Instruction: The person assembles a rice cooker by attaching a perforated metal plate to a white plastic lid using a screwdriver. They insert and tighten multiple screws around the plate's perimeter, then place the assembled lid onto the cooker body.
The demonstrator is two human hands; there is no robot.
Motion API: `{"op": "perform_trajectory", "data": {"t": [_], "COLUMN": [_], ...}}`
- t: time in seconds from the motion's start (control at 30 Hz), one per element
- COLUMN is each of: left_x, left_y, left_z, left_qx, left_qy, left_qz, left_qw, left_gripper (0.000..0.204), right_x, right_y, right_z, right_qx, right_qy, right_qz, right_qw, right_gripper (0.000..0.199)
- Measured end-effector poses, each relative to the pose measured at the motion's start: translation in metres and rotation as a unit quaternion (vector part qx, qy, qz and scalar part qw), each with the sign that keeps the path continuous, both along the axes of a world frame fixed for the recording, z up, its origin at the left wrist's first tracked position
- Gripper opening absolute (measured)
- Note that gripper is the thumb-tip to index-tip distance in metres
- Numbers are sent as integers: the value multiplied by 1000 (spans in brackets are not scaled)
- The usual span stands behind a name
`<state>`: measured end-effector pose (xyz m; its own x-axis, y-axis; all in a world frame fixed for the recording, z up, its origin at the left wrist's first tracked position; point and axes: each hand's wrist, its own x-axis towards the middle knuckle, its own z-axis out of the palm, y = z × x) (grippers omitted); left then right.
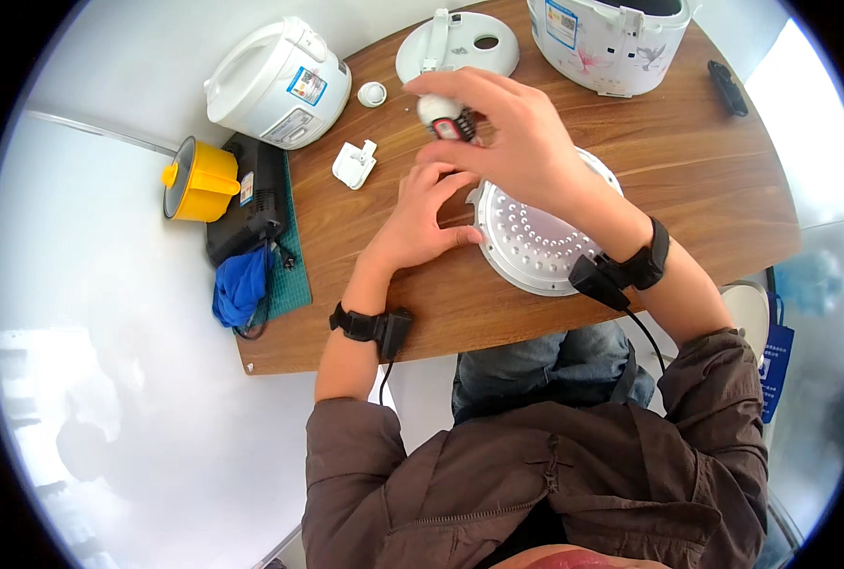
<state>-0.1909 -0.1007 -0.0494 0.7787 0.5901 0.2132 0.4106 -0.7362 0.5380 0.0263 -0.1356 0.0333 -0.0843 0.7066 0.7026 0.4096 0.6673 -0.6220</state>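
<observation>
Head view: the right hand (512,142) is raised over the tabletop (687,180), its grip pinching a small white and red tool (444,118) between thumb and fingertips, the tool's tip pointing left of the grip. Just below that grip lies the perforated metal plate (536,242), a round silver disc with rows of holes. The left hand (422,223) rests at the plate's left edge, its grip pressed against the rim with fingers curled, steadying it rather than enclosing it.

Beyond the right grip sits a white round lid (460,43); farther off, a flowered white cooker body (612,38). Left of the left grip lie a small white clip (353,163) and a white cap (371,93), with a closed white rice cooker (278,83) behind them.

The likely risks: the tool is held only at the fingertips, so a twist could drop it onto the plate. The plate lies near the tabletop's front edge, so a push from the left grip could slide it off.
</observation>
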Motion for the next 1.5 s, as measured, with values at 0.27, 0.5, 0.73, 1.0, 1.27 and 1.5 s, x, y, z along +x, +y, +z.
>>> {"op": "perform_trajectory", "data": {"t": [0.27, 0.5, 0.73, 1.0, 1.27, 1.5], "left_x": [7, 14, 3, 7, 18, 15], "left_y": [-5, -5, 2, 43, 129, 131], "left_z": [-3, 6, 17, 27, -17, -16], "left_qx": [5, 37, 15, 3, 254, 243], "left_qy": [46, 11, 25, -16, 59, 129], "left_qz": [27, -68, 10, 150, 256, 229], "left_qw": [999, 997, 1000, 989, 931, 934], "left_gripper": [76, 68, 70, 26, 19, 10], "right_x": [6, 56, 62, 75, 80, 87], "right_y": [19, 47, 51, 52, 48, 47], "right_z": [5, 28, 59, 58, 68, 69], "right_qx": [-10, 38, 69, 51, 74, 72], "right_qy": [57, 249, 363, 403, 364, 338], "right_qz": [73, 77, 61, 144, 88, 77], "right_qw": [996, 965, 927, 902, 924, 935], "right_gripper": [52, 43, 42, 42, 41, 41]}}
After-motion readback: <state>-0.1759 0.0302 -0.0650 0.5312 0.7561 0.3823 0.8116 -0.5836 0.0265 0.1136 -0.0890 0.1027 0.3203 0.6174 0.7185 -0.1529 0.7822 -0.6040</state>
